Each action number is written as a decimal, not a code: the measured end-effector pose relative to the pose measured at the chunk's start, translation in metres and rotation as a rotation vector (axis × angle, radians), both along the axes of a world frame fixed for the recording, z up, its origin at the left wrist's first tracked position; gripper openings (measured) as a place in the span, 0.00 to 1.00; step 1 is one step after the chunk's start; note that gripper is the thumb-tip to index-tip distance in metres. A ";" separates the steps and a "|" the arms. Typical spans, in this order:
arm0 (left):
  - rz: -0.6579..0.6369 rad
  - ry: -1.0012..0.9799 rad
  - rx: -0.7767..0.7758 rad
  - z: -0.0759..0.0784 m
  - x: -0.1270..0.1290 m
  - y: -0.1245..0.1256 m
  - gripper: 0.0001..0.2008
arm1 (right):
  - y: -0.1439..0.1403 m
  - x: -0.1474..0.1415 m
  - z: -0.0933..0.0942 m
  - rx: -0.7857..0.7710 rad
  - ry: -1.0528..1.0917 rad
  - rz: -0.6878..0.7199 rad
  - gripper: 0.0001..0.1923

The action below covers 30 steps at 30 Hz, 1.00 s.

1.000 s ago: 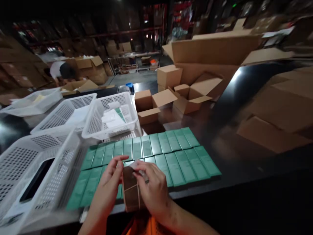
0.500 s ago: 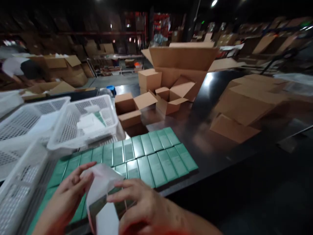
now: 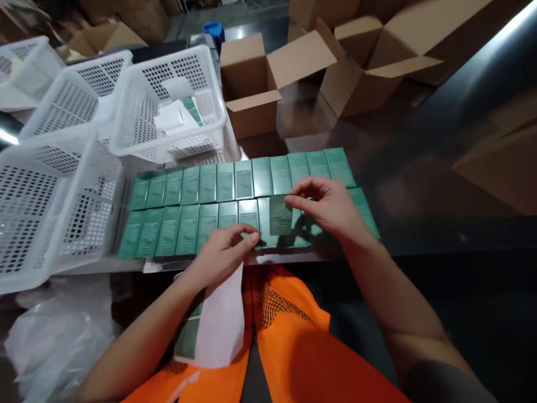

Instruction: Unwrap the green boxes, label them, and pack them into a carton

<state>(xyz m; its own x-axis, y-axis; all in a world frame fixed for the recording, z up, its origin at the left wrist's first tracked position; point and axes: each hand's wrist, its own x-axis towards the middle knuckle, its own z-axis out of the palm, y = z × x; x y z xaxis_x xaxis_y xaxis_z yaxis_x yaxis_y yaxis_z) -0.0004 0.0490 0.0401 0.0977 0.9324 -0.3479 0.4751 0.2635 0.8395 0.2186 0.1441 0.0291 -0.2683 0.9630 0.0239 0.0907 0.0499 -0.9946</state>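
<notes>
On the dark table (image 3: 419,184), green boxes (image 3: 218,184) lie flat in two rows, side by side. The right hand (image 3: 331,207) pinches one green box (image 3: 280,215) by its top edge, in the front row. Its fingers hide the boxes behind it. The left hand (image 3: 224,254) is curled shut, pinching a white bag (image 3: 222,322) that hangs down over the orange vest (image 3: 293,341). A green box shows inside the bag, partly covered. White baskets (image 3: 168,106) stand to the left.

We see our right hand (image 3: 331,208) pinching a green box (image 3: 280,215) over the rows of green boxes (image 3: 235,180); at seven o'clock our left hand (image 3: 222,257) grips a white bag (image 3: 222,322). White baskets (image 3: 168,106) sit at ten o'clock.
</notes>
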 end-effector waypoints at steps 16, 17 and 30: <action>-0.004 0.229 -0.074 -0.037 0.022 0.005 0.19 | -0.013 -0.023 -0.051 0.175 -0.484 -0.089 0.04; -0.012 0.253 -0.076 -0.036 0.022 0.006 0.19 | -0.013 -0.024 -0.052 0.169 -0.506 -0.091 0.04; -0.108 0.411 -0.104 -0.034 0.026 0.016 0.17 | -0.020 -0.030 -0.056 0.209 -0.659 -0.116 0.07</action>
<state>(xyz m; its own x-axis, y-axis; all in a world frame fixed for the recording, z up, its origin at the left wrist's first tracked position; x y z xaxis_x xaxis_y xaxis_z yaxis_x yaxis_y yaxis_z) 0.0251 0.0646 0.0059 0.0266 0.8822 -0.4701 0.7941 0.2670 0.5461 0.1888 0.1240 -0.0269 -0.1863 0.9793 0.0791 0.6877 0.1875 -0.7014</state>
